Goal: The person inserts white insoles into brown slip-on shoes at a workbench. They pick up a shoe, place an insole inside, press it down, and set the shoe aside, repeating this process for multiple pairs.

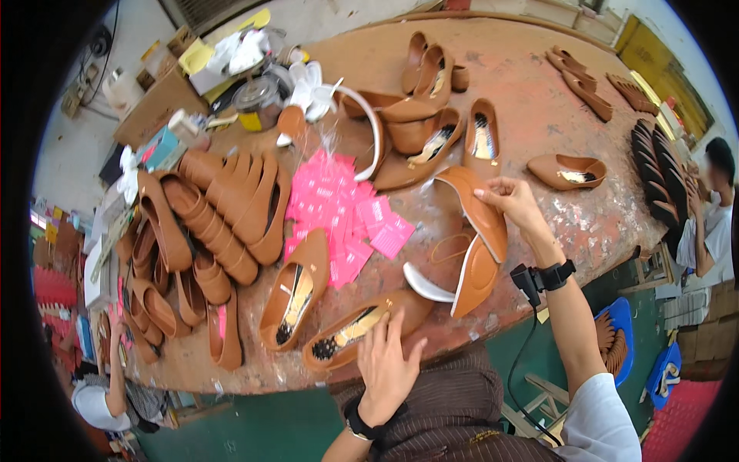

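My right hand [514, 204] pinches the edge of a brown insole [486, 225] with a pale rim, lifted above the table. Just below it is another brown insole [476, 276] with a white edge; whether the two touch I cannot tell. My left hand [390, 360] has its fingers stretched out over the near side of a brown flat shoe [327, 348], whose inside shows a gold and black patch. Beside that shoe lies another brown flat [314, 258] with a similar patch. A curved white strip [425, 283] lies left of the insoles.
Pink tags [331, 204] are heaped mid-table. Stacked brown shoes [223, 208] fill the left side, and more shoes [431, 81] stand at the back. Boxes and a clear tub [258, 104] sit at the far left. A person [712, 208] handles black shoes at the right edge.
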Demonstrator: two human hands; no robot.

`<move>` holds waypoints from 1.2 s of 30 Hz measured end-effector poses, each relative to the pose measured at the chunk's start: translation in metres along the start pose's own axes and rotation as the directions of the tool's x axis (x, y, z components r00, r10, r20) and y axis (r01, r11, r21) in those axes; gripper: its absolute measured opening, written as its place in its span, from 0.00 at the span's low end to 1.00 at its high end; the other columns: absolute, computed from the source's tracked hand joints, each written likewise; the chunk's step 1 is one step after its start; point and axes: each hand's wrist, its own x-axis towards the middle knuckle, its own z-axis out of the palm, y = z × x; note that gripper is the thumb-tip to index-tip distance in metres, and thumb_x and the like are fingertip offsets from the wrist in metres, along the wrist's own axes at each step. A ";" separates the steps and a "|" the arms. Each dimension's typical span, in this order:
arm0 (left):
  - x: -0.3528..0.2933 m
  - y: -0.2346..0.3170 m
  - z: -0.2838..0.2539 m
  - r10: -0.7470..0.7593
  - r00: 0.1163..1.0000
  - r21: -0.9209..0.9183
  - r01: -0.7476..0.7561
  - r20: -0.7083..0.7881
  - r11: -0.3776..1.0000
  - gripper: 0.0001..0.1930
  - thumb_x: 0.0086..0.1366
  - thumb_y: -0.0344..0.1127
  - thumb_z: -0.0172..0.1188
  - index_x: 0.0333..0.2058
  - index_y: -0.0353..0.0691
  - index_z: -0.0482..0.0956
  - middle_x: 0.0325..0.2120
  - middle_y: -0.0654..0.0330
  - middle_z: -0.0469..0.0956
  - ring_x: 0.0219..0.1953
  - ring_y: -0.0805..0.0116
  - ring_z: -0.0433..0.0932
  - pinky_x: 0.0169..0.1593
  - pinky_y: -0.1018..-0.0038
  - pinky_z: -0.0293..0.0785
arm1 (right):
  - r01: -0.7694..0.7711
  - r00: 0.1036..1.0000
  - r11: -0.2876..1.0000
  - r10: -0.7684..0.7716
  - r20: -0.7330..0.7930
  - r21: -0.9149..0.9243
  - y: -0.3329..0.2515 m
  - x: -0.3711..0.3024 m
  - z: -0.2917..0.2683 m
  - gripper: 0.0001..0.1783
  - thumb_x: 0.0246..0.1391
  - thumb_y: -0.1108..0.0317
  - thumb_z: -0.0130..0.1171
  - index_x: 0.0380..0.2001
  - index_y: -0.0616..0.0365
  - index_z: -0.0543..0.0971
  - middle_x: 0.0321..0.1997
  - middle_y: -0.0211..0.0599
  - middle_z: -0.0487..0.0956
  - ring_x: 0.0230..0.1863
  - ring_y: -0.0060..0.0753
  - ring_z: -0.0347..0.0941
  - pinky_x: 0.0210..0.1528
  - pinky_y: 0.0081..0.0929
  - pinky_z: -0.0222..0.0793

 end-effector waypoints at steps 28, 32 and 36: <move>0.144 -0.010 -0.027 -0.068 0.982 -0.728 -0.085 -0.178 0.680 0.47 0.63 0.52 0.66 0.68 0.25 0.53 0.65 0.40 0.62 0.66 0.47 0.64 0.68 0.62 0.57 | -0.003 1.000 0.588 -0.012 0.012 0.809 -0.068 -0.109 -0.049 0.28 0.43 0.68 0.51 0.52 0.63 0.71 0.30 0.33 0.67 0.25 0.24 0.60 0.38 0.27 0.64; 0.054 -0.037 -0.082 0.275 0.904 -0.139 -0.334 -0.328 0.932 0.30 0.50 0.41 0.75 0.54 0.42 0.80 0.64 0.47 0.67 0.65 0.44 0.65 0.66 0.54 0.59 | -0.014 1.000 0.683 0.020 0.001 0.730 -0.044 -0.138 -0.052 0.38 0.61 0.46 0.52 0.64 0.65 0.64 0.30 0.30 0.67 0.26 0.19 0.61 0.33 0.24 0.64; -0.025 -0.085 -0.080 0.245 0.938 0.124 -0.220 -0.244 0.968 0.17 0.46 0.38 0.76 0.37 0.42 0.85 0.62 0.47 0.68 0.67 0.43 0.61 0.67 0.47 0.57 | 0.014 0.987 0.841 -0.098 0.126 0.541 -0.039 -0.141 -0.022 0.33 0.63 0.52 0.52 0.63 0.67 0.68 0.32 0.26 0.68 0.29 0.18 0.61 0.37 0.21 0.62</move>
